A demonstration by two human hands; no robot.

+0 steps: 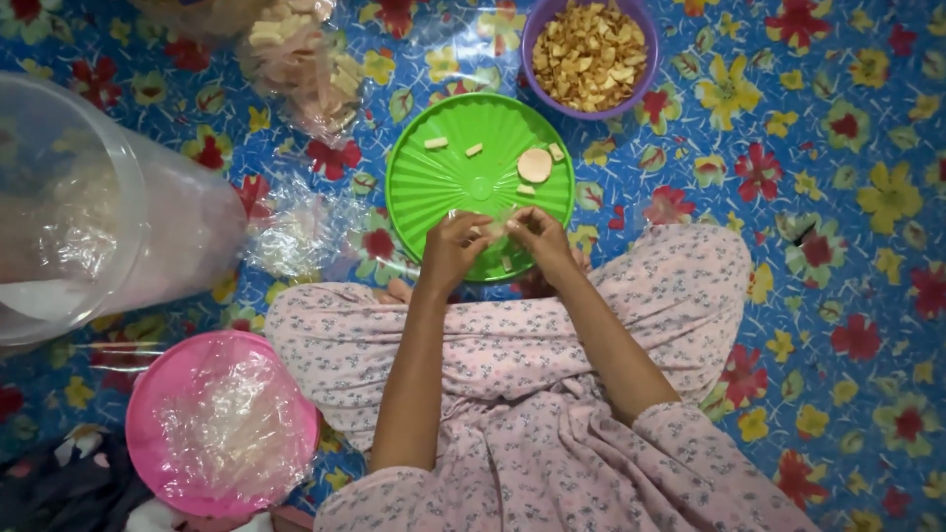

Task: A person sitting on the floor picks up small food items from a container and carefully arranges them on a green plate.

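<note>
Both hands, left hand (455, 248) and right hand (535, 236), pinched 1 small pale chip piece (496, 230) over the round green ribbed plastic plate (434, 187), catching fragments.

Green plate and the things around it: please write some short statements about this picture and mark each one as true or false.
1. Both hands, the left hand and the right hand, meet over the near edge of the green plate. True.
2. The purple bowl is empty. False: it is full of small pale brown chips.
3. A round pale slice lies on the green plate. True.
4. The pink lid lies to the right of the person's knees. False: it lies on the left, with crumpled clear plastic on it.
5. The floor mat is plain white. False: it is blue with red and yellow flowers.
</note>
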